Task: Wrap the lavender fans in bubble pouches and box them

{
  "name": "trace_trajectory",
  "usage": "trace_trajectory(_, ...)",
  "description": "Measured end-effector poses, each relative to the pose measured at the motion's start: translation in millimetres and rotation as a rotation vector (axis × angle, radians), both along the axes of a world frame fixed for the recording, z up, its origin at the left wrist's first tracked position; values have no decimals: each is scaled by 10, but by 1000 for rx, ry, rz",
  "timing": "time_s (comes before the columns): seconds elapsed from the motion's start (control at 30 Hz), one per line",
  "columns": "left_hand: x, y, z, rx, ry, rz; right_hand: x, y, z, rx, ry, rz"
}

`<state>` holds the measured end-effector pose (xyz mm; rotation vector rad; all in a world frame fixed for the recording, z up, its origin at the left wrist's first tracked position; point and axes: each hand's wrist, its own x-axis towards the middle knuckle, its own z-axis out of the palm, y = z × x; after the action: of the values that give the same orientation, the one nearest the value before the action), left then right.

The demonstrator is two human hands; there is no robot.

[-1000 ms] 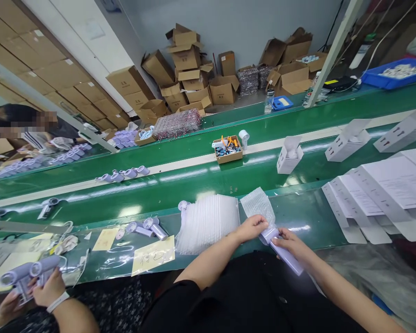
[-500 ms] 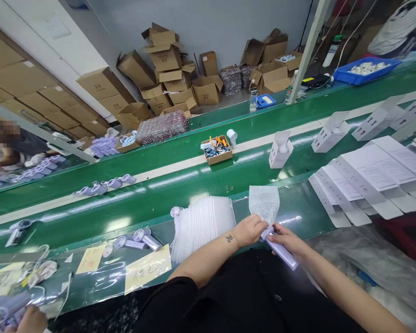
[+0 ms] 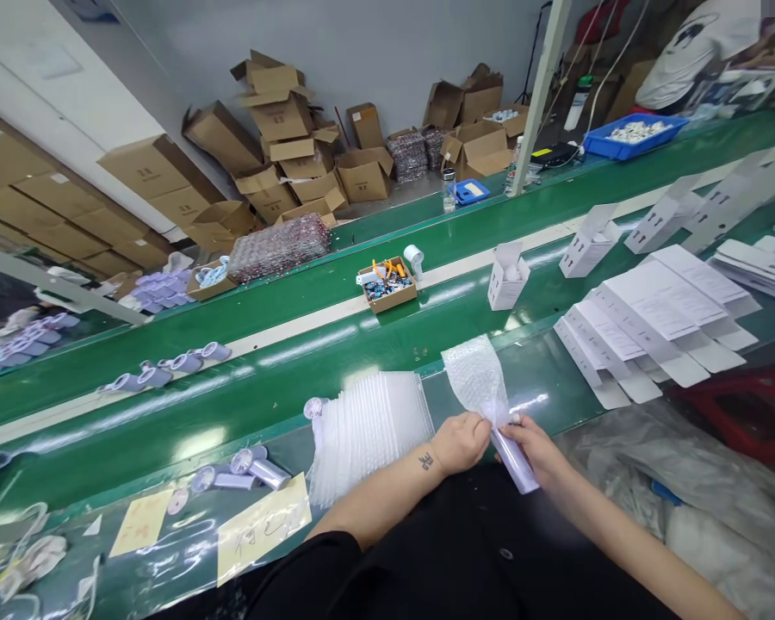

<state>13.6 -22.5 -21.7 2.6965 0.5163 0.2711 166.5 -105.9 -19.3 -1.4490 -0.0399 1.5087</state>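
A clear bubble-wrap bag (image 3: 474, 372) stands up from my two hands over the bench edge. My left hand (image 3: 463, 441) is closed, pinching the bag's lower edge. My right hand (image 3: 533, 443) is wrapped round a lavender handheld device (image 3: 515, 463), whose tubular handle slants down towards my body. The device's upper end is at the bag's mouth, partly covered by fingers and film, so how deep it sits inside cannot be made out. Left of my hands lies a fanned stack of bubble-wrap bags (image 3: 375, 430). Similar lavender devices (image 3: 268, 468) with round grilled heads rest further left.
Flattened white boxes (image 3: 646, 319) overlap on the right. On the green conveyor (image 3: 336, 344) stand an open white box (image 3: 509, 280) and a small carton of parts (image 3: 388, 288). Handwritten yellow paper (image 3: 262, 530) lies front left. Plastic sheeting (image 3: 678, 482) hangs at the right.
The device has shifted up towards the bag, with less of its handle showing, and the bag now leans left. My view has turned slightly right; the neighbour's hand at lower left is out of view.
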Motion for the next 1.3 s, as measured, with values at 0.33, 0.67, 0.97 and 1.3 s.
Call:
trace_trajectory(0.33,295,24,149,-633,18,318,39,24,-18,-106,-82,30)
trace_trajectory(0.67,378,382,974,-1004,-122,473,878,65,892,234,-565,403)
trace_trajectory(0.97,633,447,657,-519,-149,226,909,206,841,415,-408,128)
trace_trajectory(1.3,275,528,517,-1016,-481,748,2347,244,358,76,-591,-810)
